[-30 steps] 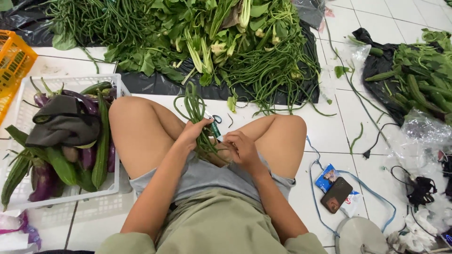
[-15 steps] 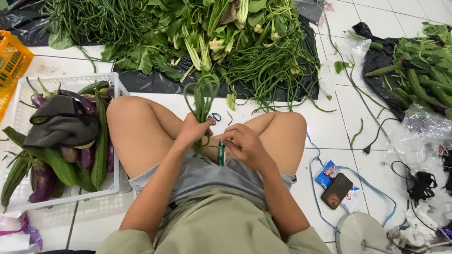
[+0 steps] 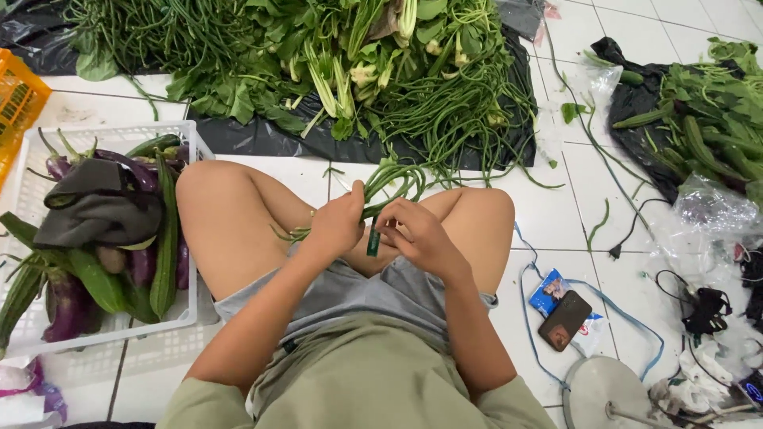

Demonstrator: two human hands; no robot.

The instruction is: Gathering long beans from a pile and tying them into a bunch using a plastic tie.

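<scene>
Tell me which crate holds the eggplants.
The white crate beside the person's left knee; the orange crate behind it shows no vegetables.

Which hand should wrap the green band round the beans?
Probably the right hand: its fingers are already at the green band, which hangs beside the bunch. The left hand is busy gripping the beans, so it looks best kept as the holder.

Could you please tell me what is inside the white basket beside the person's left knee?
The white basket holds purple eggplants, long green gourds and a dark folded cloth on top. Whatever lies beneath the cloth is covered.
</scene>
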